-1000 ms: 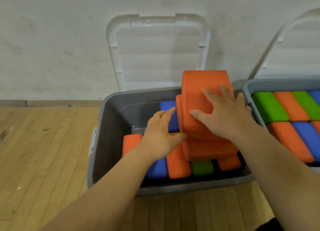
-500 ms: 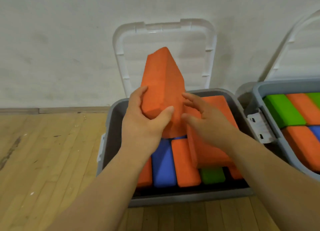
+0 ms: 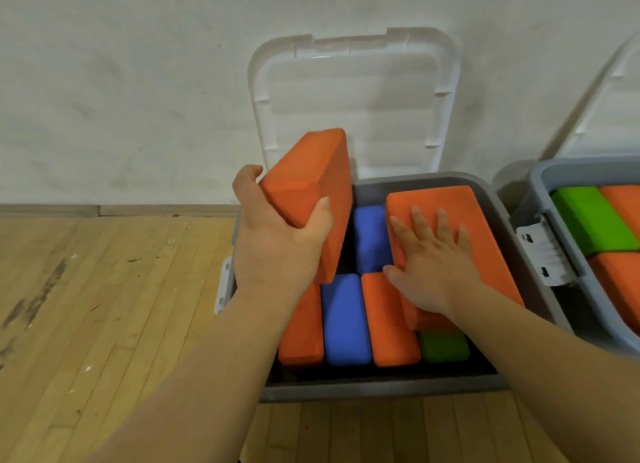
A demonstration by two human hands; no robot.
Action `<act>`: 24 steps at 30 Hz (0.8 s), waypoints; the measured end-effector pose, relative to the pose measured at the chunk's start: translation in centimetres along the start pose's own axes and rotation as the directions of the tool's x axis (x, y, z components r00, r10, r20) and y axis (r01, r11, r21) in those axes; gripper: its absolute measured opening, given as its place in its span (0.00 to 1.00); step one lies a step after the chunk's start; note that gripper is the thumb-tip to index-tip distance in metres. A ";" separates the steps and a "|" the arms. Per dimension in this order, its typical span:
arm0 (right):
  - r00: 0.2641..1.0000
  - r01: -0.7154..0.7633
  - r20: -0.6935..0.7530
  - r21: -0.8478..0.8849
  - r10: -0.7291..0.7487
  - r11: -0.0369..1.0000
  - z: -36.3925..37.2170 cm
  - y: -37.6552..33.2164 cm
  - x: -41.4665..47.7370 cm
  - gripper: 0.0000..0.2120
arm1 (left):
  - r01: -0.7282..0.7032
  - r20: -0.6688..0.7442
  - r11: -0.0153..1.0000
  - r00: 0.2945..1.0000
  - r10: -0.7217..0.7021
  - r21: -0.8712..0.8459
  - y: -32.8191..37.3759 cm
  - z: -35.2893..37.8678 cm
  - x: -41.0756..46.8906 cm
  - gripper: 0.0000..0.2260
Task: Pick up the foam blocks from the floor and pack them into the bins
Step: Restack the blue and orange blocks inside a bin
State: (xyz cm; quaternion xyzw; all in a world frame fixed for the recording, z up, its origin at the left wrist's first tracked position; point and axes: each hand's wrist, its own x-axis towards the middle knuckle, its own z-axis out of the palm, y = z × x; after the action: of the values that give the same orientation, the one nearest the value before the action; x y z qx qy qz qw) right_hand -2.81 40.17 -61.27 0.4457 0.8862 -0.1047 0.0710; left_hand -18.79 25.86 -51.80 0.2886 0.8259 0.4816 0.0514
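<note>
My left hand point(image 3: 280, 244) grips an orange foam block point(image 3: 311, 182), tilted on edge above the left side of the grey bin point(image 3: 381, 388). Flat on a second orange block point(image 3: 460, 216), my right hand point(image 3: 433, 265) presses with straight spread fingers; that block lies on top of others at the bin's right side. Below, a row of packed blocks shows: orange point(image 3: 301, 331), blue point(image 3: 344, 320), orange point(image 3: 389, 327), green point(image 3: 445, 346). Another blue block point(image 3: 369, 240) lies behind them.
The bin's clear lid point(image 3: 353, 98) leans on the white wall behind it. A second grey bin point(image 3: 540, 199) at the right holds green and orange blocks, with its own lid against the wall. Wooden floor point(image 3: 104, 306) spreads to the left and front.
My left hand has taken the upper orange block alone and swung it left, away from the other. My right hand let go of it and now lies flat on the second block.
</note>
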 end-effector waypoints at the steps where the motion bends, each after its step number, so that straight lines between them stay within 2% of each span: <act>1: 1.000 -0.007 -0.006 0.007 0.007 1.000 -0.1 0.0 -0.1 0.42 | -0.030 0.016 0.999 0.999 0.030 0.043 0.3 0.0 0.0 0.32; 6: 1.000 0.002 -0.018 0.059 -0.001 0.998 -0.6 0.4 -0.2 0.40 | -0.124 0.150 0.961 0.985 0.089 0.249 1.6 0.2 0.7 0.27; 10: 0.999 0.044 -0.021 0.106 -0.042 0.993 -1.2 1.6 -0.2 0.37 | -0.130 0.176 0.934 0.982 0.074 0.333 2.2 0.3 1.5 0.29; 16: 0.997 0.049 -0.059 0.037 -0.047 0.998 -0.4 1.5 -0.5 0.39 | -0.204 0.217 0.862 0.970 0.112 0.463 4.0 -0.1 2.4 0.31; 19: 0.998 0.050 -0.051 0.040 -0.048 0.998 -0.4 1.5 -0.5 0.38 | -0.165 0.230 0.876 0.971 0.065 0.452 3.7 0.9 3.2 0.32; 24: 0.998 0.053 -0.036 0.007 -0.053 0.999 -0.4 1.6 -0.4 0.38 | -0.070 0.382 0.891 0.916 -0.120 0.448 1.2 4.0 1.9 0.37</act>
State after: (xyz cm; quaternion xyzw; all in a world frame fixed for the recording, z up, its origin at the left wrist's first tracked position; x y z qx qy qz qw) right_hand -1.34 40.89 -61.01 0.4241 0.8984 -0.1021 0.0506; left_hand -18.42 30.37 -52.59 0.3738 0.8907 0.2061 0.1565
